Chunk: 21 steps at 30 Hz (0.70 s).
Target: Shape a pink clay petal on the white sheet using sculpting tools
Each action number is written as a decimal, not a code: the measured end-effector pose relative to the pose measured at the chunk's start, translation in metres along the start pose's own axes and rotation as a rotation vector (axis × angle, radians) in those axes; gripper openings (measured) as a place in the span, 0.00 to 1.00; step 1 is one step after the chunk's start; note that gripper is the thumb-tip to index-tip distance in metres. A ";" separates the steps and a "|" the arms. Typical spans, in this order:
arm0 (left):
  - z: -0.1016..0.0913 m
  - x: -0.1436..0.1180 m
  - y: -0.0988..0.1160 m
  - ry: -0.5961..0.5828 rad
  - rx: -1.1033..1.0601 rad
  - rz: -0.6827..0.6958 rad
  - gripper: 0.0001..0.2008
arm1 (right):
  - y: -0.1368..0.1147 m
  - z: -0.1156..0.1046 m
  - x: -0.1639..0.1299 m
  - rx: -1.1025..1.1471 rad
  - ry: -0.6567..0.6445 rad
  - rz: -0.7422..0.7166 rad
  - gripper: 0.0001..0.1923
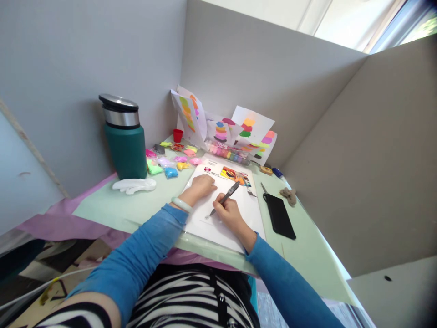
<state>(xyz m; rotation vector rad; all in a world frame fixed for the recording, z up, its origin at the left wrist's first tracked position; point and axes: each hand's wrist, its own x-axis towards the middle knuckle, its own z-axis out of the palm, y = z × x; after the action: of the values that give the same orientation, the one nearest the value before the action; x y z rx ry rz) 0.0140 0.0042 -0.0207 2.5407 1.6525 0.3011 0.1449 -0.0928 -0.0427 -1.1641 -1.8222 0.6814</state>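
Observation:
My right hand (229, 212) grips a dark pen (225, 198) with its tip down on a white sheet of paper (252, 209). My left hand (201, 186) lies closed on the same sheet, holding it flat, with a pale bangle (182, 204) on that wrist. The sheet has a small colourful picture (235, 175) printed near its top edge. Both arms wear blue sleeves.
A green flask (124, 137) stands at the left, a white moulded shape (134, 185) in front of it. Small clay pieces (170, 160), a red cup (178, 135), a clay pack (228, 152) and paint-swatch papers (252, 130) sit behind. A black phone (279, 216) lies right. Grey partition walls enclose the desk.

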 end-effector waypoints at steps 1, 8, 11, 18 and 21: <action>0.000 0.000 0.000 0.001 -0.002 0.000 0.17 | 0.000 0.000 0.000 0.002 0.003 -0.002 0.09; -0.001 0.000 0.000 -0.015 -0.018 -0.011 0.17 | 0.001 0.000 0.001 -0.007 0.015 0.014 0.08; 0.000 0.000 0.000 -0.017 -0.014 -0.014 0.18 | 0.001 0.000 0.000 -0.015 0.030 0.019 0.08; 0.001 0.001 -0.001 0.001 0.004 0.000 0.18 | -0.002 0.000 0.000 -0.023 0.043 0.011 0.08; 0.000 0.000 0.000 -0.010 -0.005 -0.013 0.18 | -0.001 0.000 0.000 -0.013 0.037 0.017 0.08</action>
<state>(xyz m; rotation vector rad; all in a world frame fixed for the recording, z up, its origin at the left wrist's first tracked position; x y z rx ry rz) 0.0140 0.0044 -0.0209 2.5227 1.6626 0.2909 0.1441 -0.0929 -0.0424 -1.1945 -1.7894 0.6546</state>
